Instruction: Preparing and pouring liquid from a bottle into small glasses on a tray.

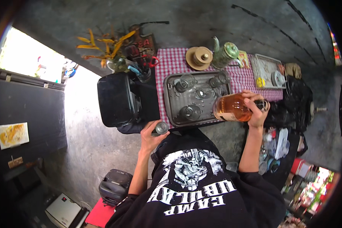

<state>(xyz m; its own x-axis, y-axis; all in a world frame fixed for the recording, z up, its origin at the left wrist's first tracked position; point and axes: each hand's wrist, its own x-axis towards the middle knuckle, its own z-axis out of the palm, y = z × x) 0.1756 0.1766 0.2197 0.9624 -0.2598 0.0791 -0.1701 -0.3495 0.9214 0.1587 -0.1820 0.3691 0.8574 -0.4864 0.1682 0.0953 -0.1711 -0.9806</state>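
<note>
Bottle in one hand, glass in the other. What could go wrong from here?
1. The right hand holds the big bottle near its neck, close to the tray; it might knock the glasses there.
2. The left hand has a small glass, seemingly outside the tray's corner; if it slips, it may hit the floor.

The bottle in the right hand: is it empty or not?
Not empty: amber liquid shows through the clear bottle. How full, I cannot tell.
</note>
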